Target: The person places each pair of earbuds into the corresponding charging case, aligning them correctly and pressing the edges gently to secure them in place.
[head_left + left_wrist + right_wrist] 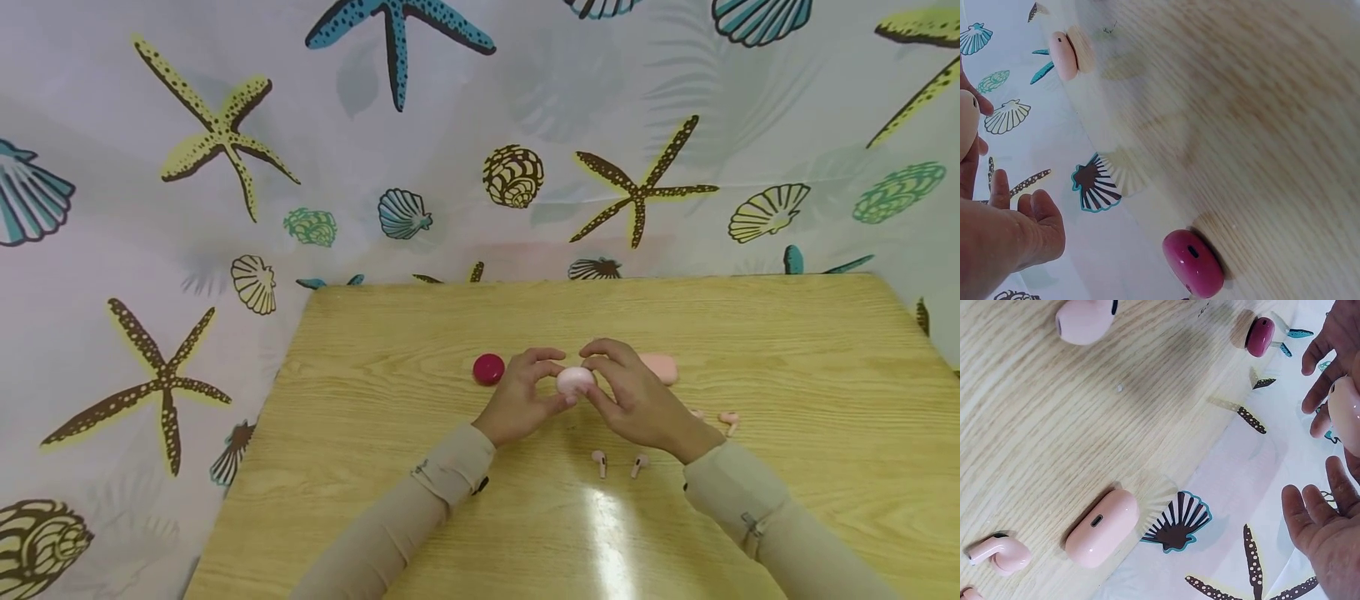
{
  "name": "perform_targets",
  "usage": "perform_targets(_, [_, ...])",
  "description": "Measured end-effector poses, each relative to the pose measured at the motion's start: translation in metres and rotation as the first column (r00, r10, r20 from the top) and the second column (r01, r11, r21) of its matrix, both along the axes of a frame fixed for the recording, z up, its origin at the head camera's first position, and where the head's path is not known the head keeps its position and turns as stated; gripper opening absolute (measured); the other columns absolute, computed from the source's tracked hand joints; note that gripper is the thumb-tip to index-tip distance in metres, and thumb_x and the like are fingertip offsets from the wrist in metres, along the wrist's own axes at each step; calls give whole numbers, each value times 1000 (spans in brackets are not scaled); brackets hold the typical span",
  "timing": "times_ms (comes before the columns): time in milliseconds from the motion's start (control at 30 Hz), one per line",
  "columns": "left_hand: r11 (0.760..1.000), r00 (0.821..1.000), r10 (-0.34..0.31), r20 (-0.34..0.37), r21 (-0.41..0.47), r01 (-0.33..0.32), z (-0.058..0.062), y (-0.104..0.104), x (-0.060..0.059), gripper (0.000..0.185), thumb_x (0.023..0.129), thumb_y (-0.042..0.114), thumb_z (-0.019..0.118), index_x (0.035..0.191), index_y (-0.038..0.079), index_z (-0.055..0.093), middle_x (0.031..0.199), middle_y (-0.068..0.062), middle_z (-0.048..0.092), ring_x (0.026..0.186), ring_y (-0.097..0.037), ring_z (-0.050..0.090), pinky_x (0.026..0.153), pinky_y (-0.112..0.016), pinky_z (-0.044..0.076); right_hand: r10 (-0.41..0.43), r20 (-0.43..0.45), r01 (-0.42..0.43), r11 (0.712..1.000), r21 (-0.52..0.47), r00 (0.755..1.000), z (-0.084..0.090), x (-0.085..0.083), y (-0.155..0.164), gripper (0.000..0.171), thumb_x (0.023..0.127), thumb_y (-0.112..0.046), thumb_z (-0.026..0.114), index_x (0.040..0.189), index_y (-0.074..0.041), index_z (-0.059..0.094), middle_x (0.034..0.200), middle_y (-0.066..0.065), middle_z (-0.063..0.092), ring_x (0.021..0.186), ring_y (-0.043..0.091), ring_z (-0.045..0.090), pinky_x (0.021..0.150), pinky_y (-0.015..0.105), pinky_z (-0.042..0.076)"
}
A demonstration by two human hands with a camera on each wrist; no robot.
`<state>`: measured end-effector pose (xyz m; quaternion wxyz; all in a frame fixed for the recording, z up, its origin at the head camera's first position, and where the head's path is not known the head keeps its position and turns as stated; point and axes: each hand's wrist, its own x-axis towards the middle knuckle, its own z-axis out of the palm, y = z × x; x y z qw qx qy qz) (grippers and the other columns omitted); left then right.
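Observation:
Both hands meet around a small pale pink rounded earbud case (575, 381), held above the table. My left hand (521, 398) pinches its left side with thumb and index finger; my right hand (636, 400) grips the right side the same way. The other fingers stand away from the case in the right wrist view, where its pale shell (1346, 415) is cut by the frame edge. The case looks closed, though part of it is hidden by fingers. Below the hands lie two light pink earbuds, one on the left (600, 463) and one on the right (639, 464).
A magenta case (488, 369) sits left of the hands. Partly behind the right hand lies a pink earbud case (660, 367). Near the right wrist are another earbud (729, 421) and a partly covered one (697, 414). A patterned curtain (450, 158) hangs behind the wooden table (360, 467).

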<state>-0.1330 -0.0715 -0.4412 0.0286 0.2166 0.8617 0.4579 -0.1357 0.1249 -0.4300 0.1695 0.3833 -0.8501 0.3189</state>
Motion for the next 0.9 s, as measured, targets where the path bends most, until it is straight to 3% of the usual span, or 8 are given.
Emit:
perform_targets(200, [998, 999, 6, -39, -54, -8, 0, 1, 1, 25, 82, 21, 75, 102, 8, 71, 132, -6, 55, 127, -27, 45, 107, -45, 38, -14, 1, 14, 1000, 27, 1000, 2, 0, 0, 14, 83, 1, 67, 96, 0, 63, 113, 19, 58, 111, 33, 54, 86, 46, 49])
perform_targets(367, [997, 998, 8, -62, -70, -13, 0, 2, 2, 26, 81, 21, 76, 102, 8, 70, 133, -5, 55, 127, -25, 45, 108, -42, 38, -42, 52, 40, 998, 40, 998, 3, -1, 0, 4, 89, -4, 62, 92, -2, 64, 114, 19, 58, 110, 34, 54, 86, 47, 49])
perform_targets(567, [998, 997, 13, -74, -68, -18, -1, 2, 4, 27, 80, 21, 77, 102, 7, 71, 132, -6, 56, 128, -26, 46, 108, -42, 38, -85, 146, 78, 995, 55, 986, 4, 0, 1, 12, 94, -6, 55, 86, -6, 64, 118, 20, 58, 114, 38, 53, 90, 53, 47])
perform_targets(733, [998, 998, 19, -64, -66, -24, -2, 2, 4, 27, 81, 21, 77, 102, 6, 71, 132, -7, 56, 128, -27, 45, 109, -43, 37, -139, 231, 131, 990, 50, 963, 5, 2, 2, 15, 97, -13, 53, 92, -4, 63, 123, 21, 56, 119, 40, 50, 93, 56, 45])
perform_targets(900, [995, 997, 70, -37, -71, -73, -4, -3, 3, 25, 81, 21, 76, 98, 4, 70, 132, -8, 56, 127, -29, 45, 108, -45, 37, -222, 295, 207, 975, 81, 930, 2, 7, 13, 17, 97, -16, 53, 96, -3, 63, 123, 21, 58, 118, 42, 50, 93, 58, 44])
